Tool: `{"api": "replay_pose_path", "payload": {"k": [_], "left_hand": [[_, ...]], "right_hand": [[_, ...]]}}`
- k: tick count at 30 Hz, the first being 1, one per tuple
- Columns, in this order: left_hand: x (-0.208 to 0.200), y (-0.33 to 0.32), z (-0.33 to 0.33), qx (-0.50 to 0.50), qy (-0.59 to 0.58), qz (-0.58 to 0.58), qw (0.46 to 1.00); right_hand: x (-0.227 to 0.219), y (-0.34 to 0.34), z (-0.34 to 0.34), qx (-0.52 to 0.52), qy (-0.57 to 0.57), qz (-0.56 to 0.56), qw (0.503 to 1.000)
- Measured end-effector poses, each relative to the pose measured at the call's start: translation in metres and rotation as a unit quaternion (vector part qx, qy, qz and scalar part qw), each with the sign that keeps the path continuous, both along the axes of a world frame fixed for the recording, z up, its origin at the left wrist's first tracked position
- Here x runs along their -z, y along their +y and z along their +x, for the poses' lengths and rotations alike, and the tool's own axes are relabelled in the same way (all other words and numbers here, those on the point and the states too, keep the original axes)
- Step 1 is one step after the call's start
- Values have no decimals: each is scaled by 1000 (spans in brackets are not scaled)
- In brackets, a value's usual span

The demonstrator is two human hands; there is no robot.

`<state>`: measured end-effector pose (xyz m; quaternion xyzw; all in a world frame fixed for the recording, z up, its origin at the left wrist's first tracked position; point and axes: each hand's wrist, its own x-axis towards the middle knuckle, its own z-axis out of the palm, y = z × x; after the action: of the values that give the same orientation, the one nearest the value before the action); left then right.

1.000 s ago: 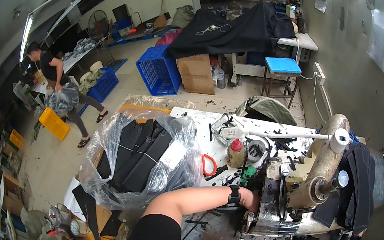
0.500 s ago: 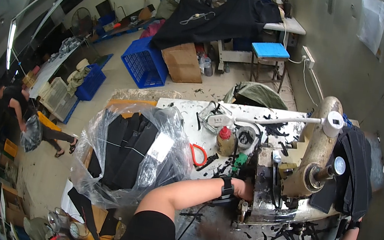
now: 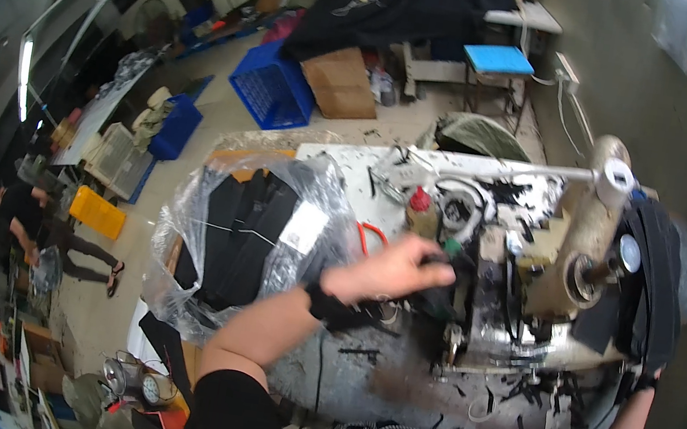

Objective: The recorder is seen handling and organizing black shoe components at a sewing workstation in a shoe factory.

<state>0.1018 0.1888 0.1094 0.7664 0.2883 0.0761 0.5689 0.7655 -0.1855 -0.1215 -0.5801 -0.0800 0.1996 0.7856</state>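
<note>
My left hand (image 3: 392,272) is raised over the work table, left of the sewing machine (image 3: 579,272). Its thumb and fingers stand apart, slightly smeared, and I see nothing held between them. Close to the fingertips lie dark scraps and a small green item (image 3: 451,246). Behind them stand a bottle with a red cap (image 3: 421,213) and a grey ring-shaped holder (image 3: 458,207). At the right, my right hand (image 3: 648,377) is at the lower end of a stack of black fabric pieces (image 3: 651,287) draped beside the machine; its fingers are mostly hidden.
An open clear plastic bag (image 3: 178,252) of tied black pieces (image 3: 245,231) lies on the table's left. Orange-red handles (image 3: 368,238) lie beside it. Black scraps litter the table (image 3: 342,374). Beyond are a blue crate (image 3: 272,87), a cardboard box (image 3: 341,81) and a walking person (image 3: 33,212).
My left hand has come out from beside the machine, moving left and up over the table, with fingers now visible. My right hand stays by the black stack. The view has shifted slightly.
</note>
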Motion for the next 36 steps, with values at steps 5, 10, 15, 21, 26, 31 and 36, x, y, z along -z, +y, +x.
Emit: {"api": "replay_pose_path", "payload": {"k": [5, 10, 15, 21, 26, 31, 36], "left_hand": [[-107, 68, -18, -132, -15, 148, 980], [-158, 150, 27, -139, -176, 35, 974], [-157, 128, 38, -134, -110, 74, 982], [-159, 15, 7, -27, -128, 174, 976], [-144, -95, -4, 46, -80, 117, 989], [-106, -145, 23, 191, -56, 97, 975], [-45, -175, 39, 223, -46, -22, 974]], "right_hand": [[0, 2, 3, -13, -6, 16, 1000], [-23, 5, -36, -44, -20, 16, 999], [-66, -41, -97, 24, -97, -197, 975], [-92, -121, -175, 38, -55, -201, 977], [-100, -143, -239, 37, -80, -192, 978], [-113, -139, -296, -4, -111, -167, 980], [-150, -82, -365, -103, -280, -273, 915]]}}
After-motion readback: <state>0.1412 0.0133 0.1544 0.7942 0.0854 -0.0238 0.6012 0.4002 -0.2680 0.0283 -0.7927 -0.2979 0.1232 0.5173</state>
